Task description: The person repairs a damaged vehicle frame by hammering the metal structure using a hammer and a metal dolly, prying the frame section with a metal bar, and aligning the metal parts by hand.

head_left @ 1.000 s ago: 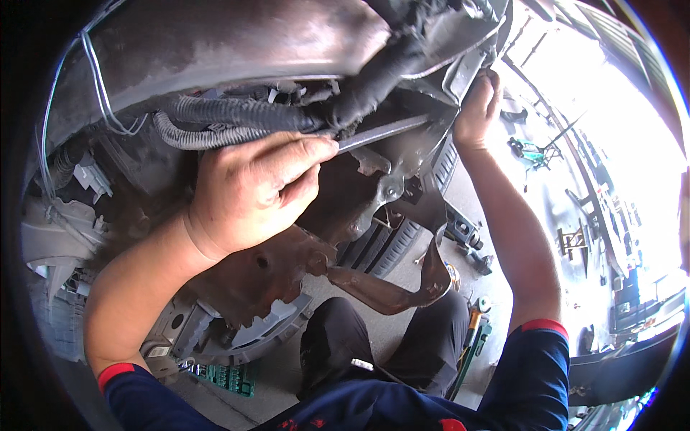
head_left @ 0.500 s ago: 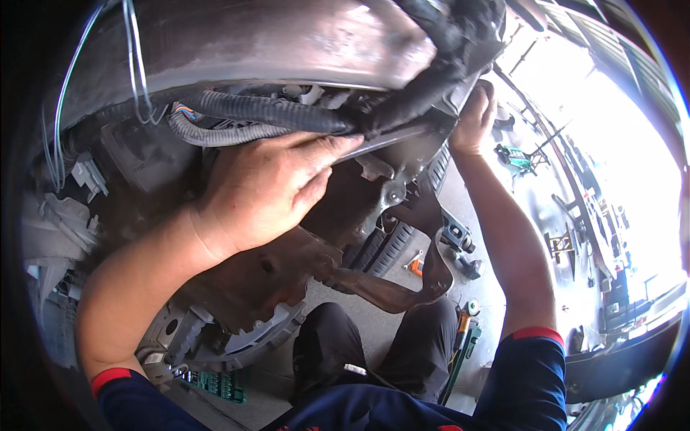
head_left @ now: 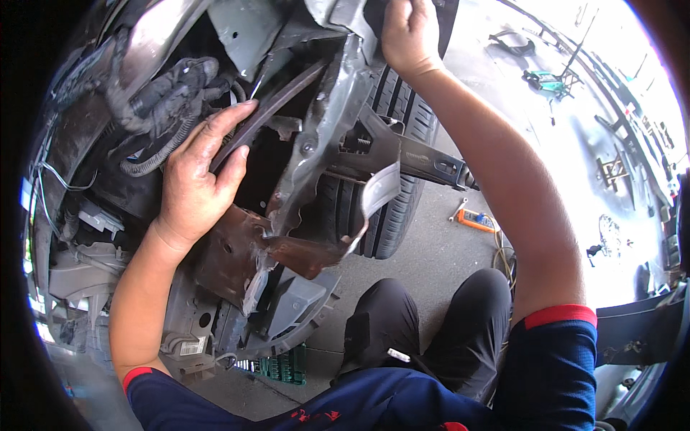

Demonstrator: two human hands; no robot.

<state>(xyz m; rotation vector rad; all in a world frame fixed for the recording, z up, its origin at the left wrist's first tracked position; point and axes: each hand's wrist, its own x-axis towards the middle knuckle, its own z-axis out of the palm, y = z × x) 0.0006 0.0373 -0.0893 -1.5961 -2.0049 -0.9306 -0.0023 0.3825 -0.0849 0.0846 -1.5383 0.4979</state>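
My left hand (head_left: 200, 169) is closed around the near end of a long, thin, dark strip (head_left: 269, 111), which slants up and away into the car's opened front corner. Its thumb lies on the near side of the strip and the fingers on the far side. At the top edge, my right hand (head_left: 411, 43) has curled fingers against a dark panel (head_left: 444, 25). Its fingertips are out of sight, so what they grip is unclear. Between the hands stands a bent, torn sheet-metal rail (head_left: 309, 147), with a crumpled brown metal piece (head_left: 305, 253) below it.
Ribbed hoses and wiring (head_left: 176, 93) fill the left side. A tyre (head_left: 381, 230) stands behind the metal. On the floor are an orange tool (head_left: 476, 220), a wrench (head_left: 457, 208) and a green tool case (head_left: 284, 365). A green stand (head_left: 550, 82) is farther right.
My view has shifted, showing more of the torn metal and tyre. The left hand has gone from the hose area to the dark strip; the right hand now sits at the top edge.
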